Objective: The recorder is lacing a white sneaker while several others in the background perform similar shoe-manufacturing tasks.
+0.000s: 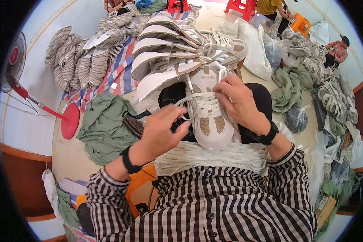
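Two bare hands work on one white sneaker (pixel 209 111) lying toe toward the person on a dark-clad lap, above a bundle of white laces (pixel 213 156) draped across the waist. Left hand (pixel 159 131): fingers curled and pinched closed on a loop of white shoelace (pixel 185 105) drawn out to the left of the shoe; a black band sits on that wrist. Right hand (pixel 240 101): fingers bent and pressed down on the laced upper part of the sneaker, gripping it near the eyelets; whether a lace end is pinched beneath them cannot be told. A black wristwatch (pixel 266 137) is on the right wrist.

Just beyond the shoe, a stack of white sneakers (pixel 169 44) lies on its side in overlapping rows, touching or nearly touching the one in hand. A crumpled green cloth (pixel 105 125) lies left of the lap on the floor, beside a striped mat (pixel 121 72) carrying piles of grey-white shoe uppers (pixel 68 60). A red-based standing fan (pixel 16 68) is at far left. Other seated people (pixel 339 50) appear at upper right, well apart.
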`<act>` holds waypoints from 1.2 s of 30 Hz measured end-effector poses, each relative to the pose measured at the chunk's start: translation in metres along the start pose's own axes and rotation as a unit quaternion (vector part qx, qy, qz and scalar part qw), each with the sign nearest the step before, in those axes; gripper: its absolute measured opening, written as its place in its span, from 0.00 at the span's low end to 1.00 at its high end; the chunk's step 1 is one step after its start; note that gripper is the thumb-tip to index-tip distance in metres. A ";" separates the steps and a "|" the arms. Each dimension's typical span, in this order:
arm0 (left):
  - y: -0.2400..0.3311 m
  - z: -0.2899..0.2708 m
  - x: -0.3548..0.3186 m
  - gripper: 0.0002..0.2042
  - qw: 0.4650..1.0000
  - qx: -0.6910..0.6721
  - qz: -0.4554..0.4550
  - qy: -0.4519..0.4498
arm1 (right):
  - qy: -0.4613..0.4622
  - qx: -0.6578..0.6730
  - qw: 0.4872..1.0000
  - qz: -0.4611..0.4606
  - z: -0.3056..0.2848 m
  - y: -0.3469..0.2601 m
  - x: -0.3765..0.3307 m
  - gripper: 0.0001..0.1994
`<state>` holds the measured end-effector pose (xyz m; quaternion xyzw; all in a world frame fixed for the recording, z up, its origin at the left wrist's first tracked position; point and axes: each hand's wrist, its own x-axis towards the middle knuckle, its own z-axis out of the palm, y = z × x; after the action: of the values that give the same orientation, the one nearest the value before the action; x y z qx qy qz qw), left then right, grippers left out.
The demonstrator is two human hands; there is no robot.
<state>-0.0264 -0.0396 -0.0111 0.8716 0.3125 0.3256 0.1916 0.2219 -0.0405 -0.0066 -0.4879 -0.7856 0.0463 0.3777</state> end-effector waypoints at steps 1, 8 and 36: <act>0.006 0.007 0.012 0.12 1.000 -0.001 -0.005 0.018 | 0.000 0.001 1.000 -0.001 0.003 0.001 0.001 0.06; -0.002 0.030 0.044 0.07 0.999 -0.009 -0.039 0.027 | 0.018 0.036 0.999 0.019 0.002 0.013 0.007 0.05; -0.015 -0.013 0.045 0.07 0.934 -0.295 -0.137 -0.148 | 0.047 0.529 0.797 0.288 -0.060 0.052 -0.010 0.06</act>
<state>-0.0149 0.0032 0.0111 0.7631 0.2868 0.2409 0.5266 0.3008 -0.0388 0.0075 -0.4175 -0.4440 0.5381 0.5823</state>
